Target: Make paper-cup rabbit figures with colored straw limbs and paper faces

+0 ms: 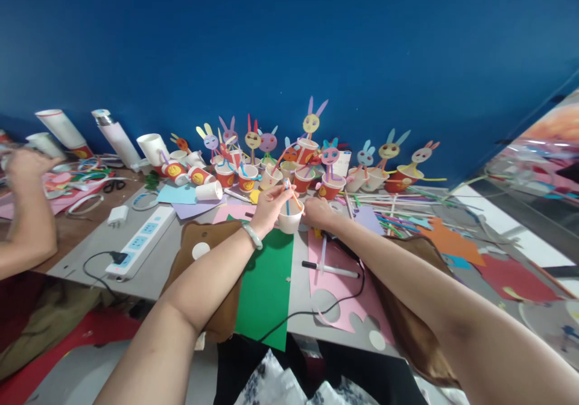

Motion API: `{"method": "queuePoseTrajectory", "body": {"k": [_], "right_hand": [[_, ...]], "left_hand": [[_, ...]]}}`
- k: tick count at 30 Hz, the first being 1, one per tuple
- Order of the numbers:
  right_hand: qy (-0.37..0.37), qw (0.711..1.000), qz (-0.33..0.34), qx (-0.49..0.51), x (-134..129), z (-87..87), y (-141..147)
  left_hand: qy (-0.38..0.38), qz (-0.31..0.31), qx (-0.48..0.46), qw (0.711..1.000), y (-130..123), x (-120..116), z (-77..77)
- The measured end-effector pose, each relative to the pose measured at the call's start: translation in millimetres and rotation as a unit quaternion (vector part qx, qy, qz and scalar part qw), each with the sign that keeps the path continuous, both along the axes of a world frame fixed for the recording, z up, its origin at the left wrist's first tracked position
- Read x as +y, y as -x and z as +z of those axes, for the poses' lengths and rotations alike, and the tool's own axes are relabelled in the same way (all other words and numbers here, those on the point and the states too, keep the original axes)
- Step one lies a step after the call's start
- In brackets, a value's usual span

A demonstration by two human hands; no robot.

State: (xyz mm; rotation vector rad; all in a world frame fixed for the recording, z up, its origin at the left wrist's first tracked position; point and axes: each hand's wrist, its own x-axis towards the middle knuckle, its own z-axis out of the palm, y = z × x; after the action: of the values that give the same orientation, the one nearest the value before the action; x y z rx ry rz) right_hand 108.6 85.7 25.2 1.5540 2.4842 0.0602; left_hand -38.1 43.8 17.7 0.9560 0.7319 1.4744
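My left hand (pixel 270 204), with a pale bangle at the wrist, pinches the top of a small figure of blue and orange pipe cleaners (pixel 296 201). Its stems reach down into a white paper cup (pixel 289 221), which stands upright in front of me. On the cup's right side is my right hand (pixel 319 213), its fingers curled by the rim. What those fingers hold, if anything, is hidden. Below that wrist, a black cord (pixel 298 313) runs up to a dark and yellow tool that is partly covered.
Paper cups with rabbit-faced figures (pixel 311 122) line the blue wall. Pipe cleaners (pixel 400 221) lie to the right. Green paper (pixel 266 278), cut pink paper (pixel 337 308) and a marker (pixel 332 269) are nearby. A power strip (pixel 143 242) and another person's arm (pixel 29 206) are left.
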Motion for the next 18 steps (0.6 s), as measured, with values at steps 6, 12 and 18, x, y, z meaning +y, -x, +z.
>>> {"method": "queuePoseTrajectory", "body": {"k": [6, 12, 18], "right_hand": [[-0.018, 0.996, -0.002, 0.086, -2.7, 0.2, -9.4], [-0.062, 0.972, -0.009, 0.226, -1.7, 12.6, -37.0], [-0.062, 0.820, -0.044, 0.567, -10.3, 24.5, -64.4]], "left_hand": [[0.007, -0.012, 0.006, 1.000, 1.3, -1.5, 2.2], [0.027, -0.044, -0.009, 0.999, 1.0, -3.2, 2.2], [0.079, -0.116, -0.030, 0.990, -5.4, -12.6, 6.2]]}}
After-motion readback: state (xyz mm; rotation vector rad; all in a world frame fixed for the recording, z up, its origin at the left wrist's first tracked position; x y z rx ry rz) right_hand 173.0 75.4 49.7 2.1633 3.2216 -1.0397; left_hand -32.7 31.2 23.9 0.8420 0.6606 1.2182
